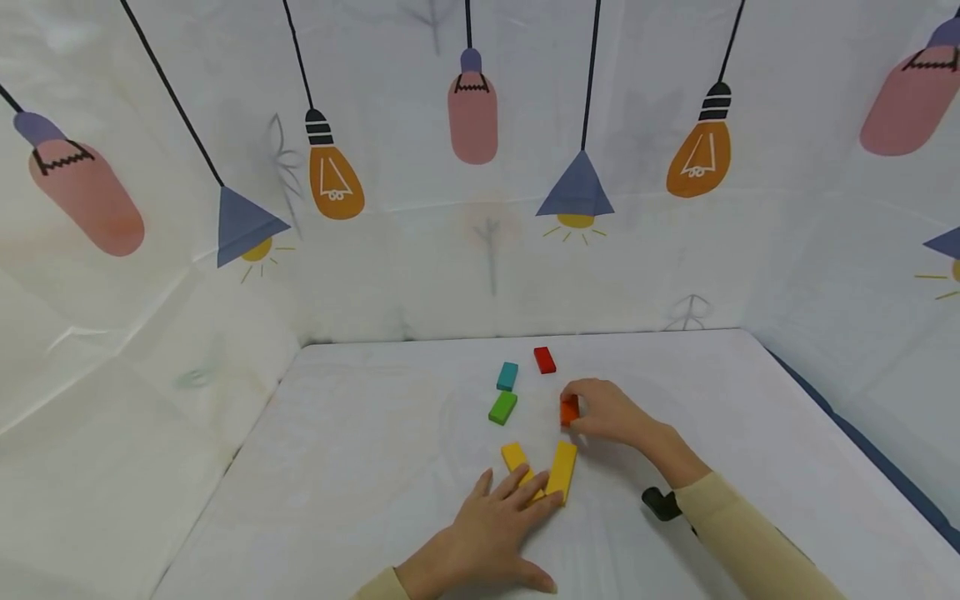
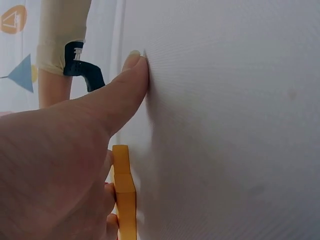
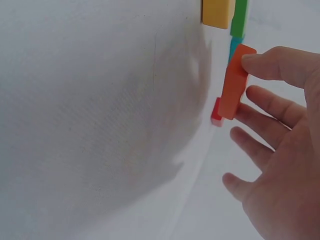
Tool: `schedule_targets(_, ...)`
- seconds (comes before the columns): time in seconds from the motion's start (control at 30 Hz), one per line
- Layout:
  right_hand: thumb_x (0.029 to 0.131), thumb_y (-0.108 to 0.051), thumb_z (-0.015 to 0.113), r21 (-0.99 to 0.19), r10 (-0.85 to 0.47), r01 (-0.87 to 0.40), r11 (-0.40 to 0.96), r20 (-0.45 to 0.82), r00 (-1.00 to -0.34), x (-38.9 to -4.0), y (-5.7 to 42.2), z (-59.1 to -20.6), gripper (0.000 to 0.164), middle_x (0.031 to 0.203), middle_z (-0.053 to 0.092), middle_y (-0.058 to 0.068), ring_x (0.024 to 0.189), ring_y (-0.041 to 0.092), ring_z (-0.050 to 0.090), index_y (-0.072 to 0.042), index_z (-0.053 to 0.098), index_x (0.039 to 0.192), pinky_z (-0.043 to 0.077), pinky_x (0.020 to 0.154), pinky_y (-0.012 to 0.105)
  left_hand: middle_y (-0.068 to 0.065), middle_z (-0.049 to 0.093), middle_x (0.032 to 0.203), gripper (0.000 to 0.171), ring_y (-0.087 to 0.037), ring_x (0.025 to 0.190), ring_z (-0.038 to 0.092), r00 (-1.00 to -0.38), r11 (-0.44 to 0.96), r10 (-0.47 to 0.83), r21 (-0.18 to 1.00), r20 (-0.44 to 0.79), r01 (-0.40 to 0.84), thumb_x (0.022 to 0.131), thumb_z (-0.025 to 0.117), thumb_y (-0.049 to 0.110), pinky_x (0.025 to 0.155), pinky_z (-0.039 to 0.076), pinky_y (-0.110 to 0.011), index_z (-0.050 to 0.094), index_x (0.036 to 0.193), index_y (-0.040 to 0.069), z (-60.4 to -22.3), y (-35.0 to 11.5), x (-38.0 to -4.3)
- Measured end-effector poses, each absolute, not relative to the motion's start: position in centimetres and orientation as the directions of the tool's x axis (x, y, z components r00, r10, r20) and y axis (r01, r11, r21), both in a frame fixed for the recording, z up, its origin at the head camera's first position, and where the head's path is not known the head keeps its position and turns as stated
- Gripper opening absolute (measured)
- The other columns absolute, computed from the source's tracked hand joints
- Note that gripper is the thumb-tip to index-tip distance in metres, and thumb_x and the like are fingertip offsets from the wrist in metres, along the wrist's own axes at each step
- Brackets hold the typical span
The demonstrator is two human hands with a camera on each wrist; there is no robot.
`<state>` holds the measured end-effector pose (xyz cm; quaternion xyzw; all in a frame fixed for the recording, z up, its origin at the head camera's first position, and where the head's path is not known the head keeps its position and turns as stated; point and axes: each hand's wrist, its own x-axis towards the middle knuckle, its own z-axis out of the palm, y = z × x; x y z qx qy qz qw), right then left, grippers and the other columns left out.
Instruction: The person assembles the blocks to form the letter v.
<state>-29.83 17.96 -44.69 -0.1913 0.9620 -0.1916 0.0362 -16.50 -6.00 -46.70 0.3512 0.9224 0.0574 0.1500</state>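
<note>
Between thumb and fingers, my right hand [image 1: 611,411] pinches an orange block [image 3: 236,82] by its ends. My left hand [image 1: 497,527] lies with fingers spread, their tips on two yellow blocks. One yellow block [image 1: 515,456] slants to the left; the other yellow block [image 1: 562,468] slants to the right, and their near ends come together under the fingertips. In the left wrist view the thumb [image 2: 125,90] is held out away from the yellow blocks [image 2: 126,205].
Beyond the hands on the white table [image 1: 360,433] lie a green block [image 1: 502,408], a teal block [image 1: 507,376] and a red block [image 1: 545,360]. A white curtain [image 1: 420,267] printed with lamps hangs behind the table. A black wrist mount [image 1: 661,503] sticks out from the right sleeve.
</note>
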Motion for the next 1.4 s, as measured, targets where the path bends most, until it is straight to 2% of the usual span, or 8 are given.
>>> schedule_targets(0.47,0.080,-0.023,0.076,-0.378,-0.391,-0.372,0.848,0.029,-0.920,-28.9,18.1,-44.3,0.032,0.109,0.067,-0.002,0.098,0.019,0.056,-0.016,0.067,0.110,0.052,0.096,0.046,0.015,0.013,0.167,0.091,-0.024,0.156,0.015,-0.714,0.751,0.660,0.220,-0.234,0.623,0.077,0.054,0.082,0.112,0.026,-0.071,0.019,0.154,0.048,-46.3,-5.9,-16.3)
schedule_targets(0.8,0.080,-0.027,0.078,-0.327,-0.401,-0.388,0.861,0.030,-0.916,-28.7,18.2,-44.5,0.030,0.100,0.066,-0.004,0.091,0.016,0.054,-0.018,0.068,0.107,0.053,0.090,0.043,0.014,0.014,0.167,0.089,-0.024,0.156,0.016,-0.714,0.748,0.664,0.219,-0.225,0.627,0.078,0.051,0.082,0.112,0.026,-0.071,0.019,0.154,0.048,-46.5,-6.0,-16.4)
schedule_targets(1.4,0.079,-0.032,0.079,-0.325,-0.382,-0.370,0.870,0.028,-0.924,-28.4,18.6,-45.2,0.028,0.101,0.068,-0.005,0.095,0.018,0.055,-0.020,0.069,0.103,0.051,0.093,0.047,0.015,0.016,0.166,0.088,-0.024,0.155,0.017,-0.722,0.758,0.653,0.209,-0.229,0.618,0.078,0.054,0.081,0.113,0.026,-0.071,0.021,0.153,0.049,-46.7,-5.7,-16.5)
